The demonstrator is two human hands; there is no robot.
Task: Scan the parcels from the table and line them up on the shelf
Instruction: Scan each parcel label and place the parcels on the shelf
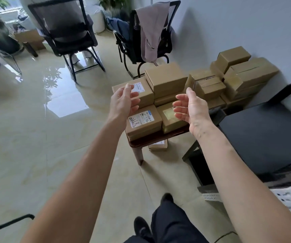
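1. Parcels (165,81), brown cardboard boxes, lie stacked on a low dark table (151,137) by the wall.
2. My left hand (123,102) hangs above them, fingers relaxed, holding nothing.
3. My right hand (192,109) likewise, palm facing left.

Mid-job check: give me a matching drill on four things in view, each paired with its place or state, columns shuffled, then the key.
Things:
1. left hand
2. grey garment
3. labelled parcel
4. black shelf

Places or states:
A. draped over a chair back
B. at the table's near left corner
C. open, holding nothing
D. right of the table, top bare of parcels

Pairs: 1-C, 2-A, 3-B, 4-D
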